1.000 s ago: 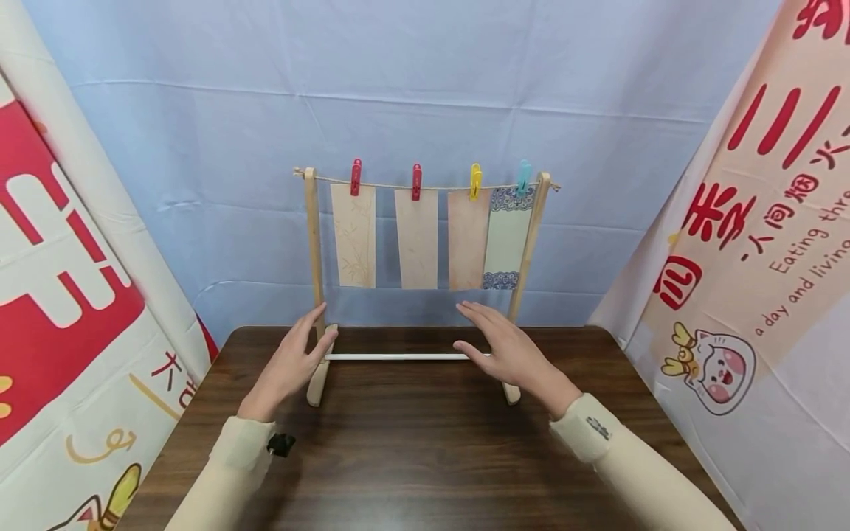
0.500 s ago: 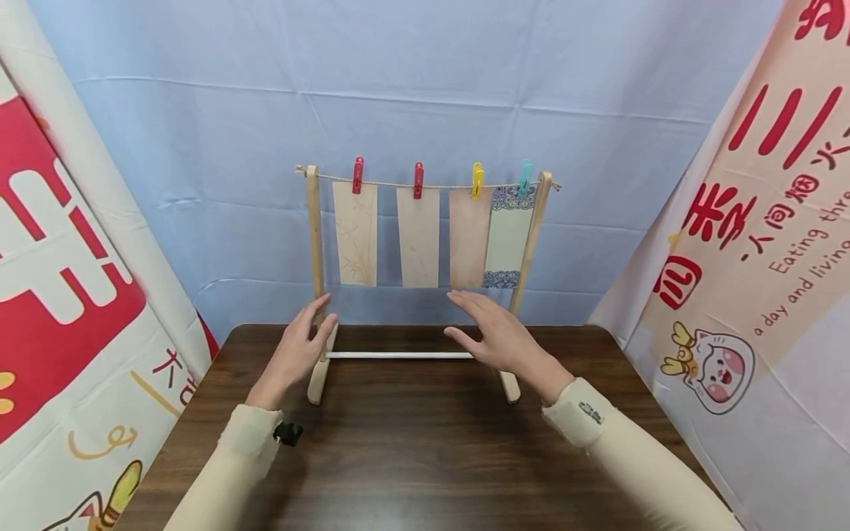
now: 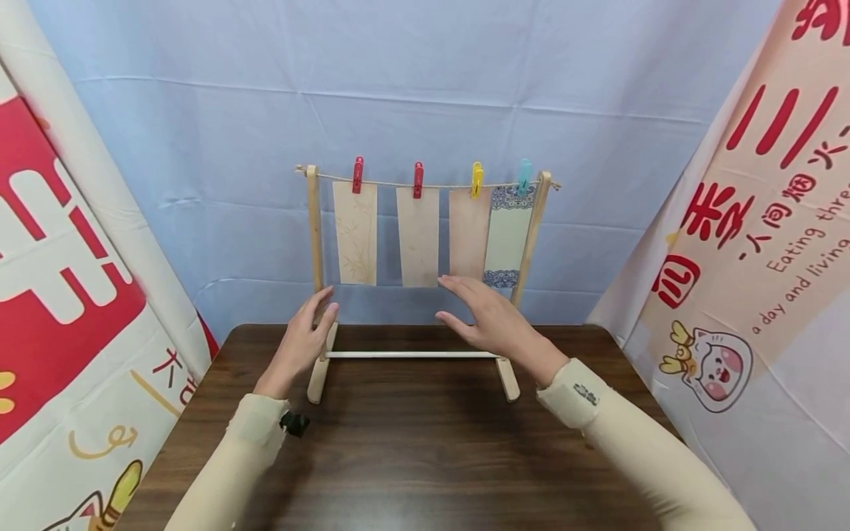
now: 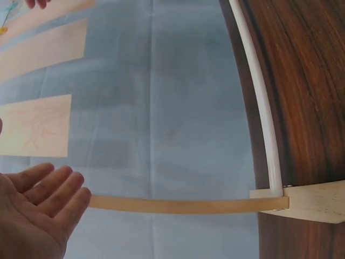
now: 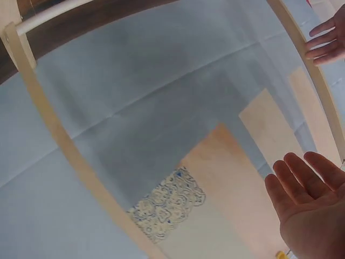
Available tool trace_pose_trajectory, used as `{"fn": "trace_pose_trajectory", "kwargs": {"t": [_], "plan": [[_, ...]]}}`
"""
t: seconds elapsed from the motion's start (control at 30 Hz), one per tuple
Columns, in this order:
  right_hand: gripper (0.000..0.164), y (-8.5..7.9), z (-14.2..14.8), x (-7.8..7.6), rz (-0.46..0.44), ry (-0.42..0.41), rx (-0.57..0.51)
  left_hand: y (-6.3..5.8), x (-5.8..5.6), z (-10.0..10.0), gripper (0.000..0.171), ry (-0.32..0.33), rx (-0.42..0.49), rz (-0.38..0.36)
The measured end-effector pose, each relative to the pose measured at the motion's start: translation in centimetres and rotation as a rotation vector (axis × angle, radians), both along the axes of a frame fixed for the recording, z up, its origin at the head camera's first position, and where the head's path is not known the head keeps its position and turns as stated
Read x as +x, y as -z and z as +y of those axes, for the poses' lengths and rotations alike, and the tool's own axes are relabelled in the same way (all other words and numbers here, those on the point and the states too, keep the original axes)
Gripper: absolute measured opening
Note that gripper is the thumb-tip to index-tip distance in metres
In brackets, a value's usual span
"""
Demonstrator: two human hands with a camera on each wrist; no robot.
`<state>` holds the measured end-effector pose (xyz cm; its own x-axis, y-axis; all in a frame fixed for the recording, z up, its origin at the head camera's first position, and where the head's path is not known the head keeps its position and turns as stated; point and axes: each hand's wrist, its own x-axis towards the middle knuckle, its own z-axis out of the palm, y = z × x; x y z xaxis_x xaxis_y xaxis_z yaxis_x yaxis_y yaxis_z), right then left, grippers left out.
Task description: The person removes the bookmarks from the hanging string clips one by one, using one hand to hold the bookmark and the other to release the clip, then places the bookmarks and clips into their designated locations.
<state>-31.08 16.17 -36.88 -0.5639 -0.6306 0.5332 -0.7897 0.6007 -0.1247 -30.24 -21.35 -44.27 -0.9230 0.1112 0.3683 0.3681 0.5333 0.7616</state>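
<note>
A wooden rack (image 3: pixel 314 236) stands at the back of the table, a thin rope (image 3: pixel 392 184) strung between its posts. From the rope hang a bamboo-print paper strip (image 3: pixel 356 240) and a plain beige strip (image 3: pixel 418 243), each on a red clothespin (image 3: pixel 417 181). Beside them, a yellow clothespin (image 3: pixel 477 181) holds a pinkish strip (image 3: pixel 468 232), and a light-blue clothespin (image 3: pixel 524 177) holds a blue-patterned strip (image 3: pixel 508 240). My left hand (image 3: pixel 300 341) is raised near the left post, fingers extended, holding nothing. My right hand (image 3: pixel 496 322), also empty, reaches in front of the strips' lower ends.
A white rod (image 3: pixel 412 355) joins the rack's wooden feet (image 3: pixel 508 380) low over the dark wooden table (image 3: pixel 412 457). Pale blue cloth (image 3: pixel 412 74) hangs behind it. Printed banners (image 3: pixel 744 243) flank both sides.
My right hand has moved left and up, towards the strips' lower ends. The left hand has shifted slightly up and to the right. Strips and clothespins hang as before.
</note>
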Motion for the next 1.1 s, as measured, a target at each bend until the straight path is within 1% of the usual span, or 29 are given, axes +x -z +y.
{"fn": "trace_pose_trajectory", "kwargs": {"t": [0.27, 0.47, 0.8, 0.97, 1.1], "plan": [[0.064, -1.2, -0.8, -0.3, 0.034, 0.000, -0.006, -0.6, -0.6, 0.1, 0.070, 0.027, 0.031, -0.012], [0.063, -2.1, -1.5, -0.2, 0.026, -0.007, 0.003, -0.8, -1.0, 0.3, 0.070, 0.035, 0.036, -0.016], [0.063, -3.4, -2.5, -0.8, 0.027, -0.024, 0.008, -1.0, -1.7, 0.5, 0.068, 0.025, 0.059, -0.024], [0.063, -4.0, -3.0, -0.9, 0.041, -0.030, 0.014, -1.2, -2.0, 0.6, 0.070, 0.027, 0.062, -0.020], [0.063, -4.5, -3.5, -0.9, 0.043, -0.029, 0.024, -1.2, -2.2, 0.7, 0.071, 0.016, 0.061, -0.019]]}}
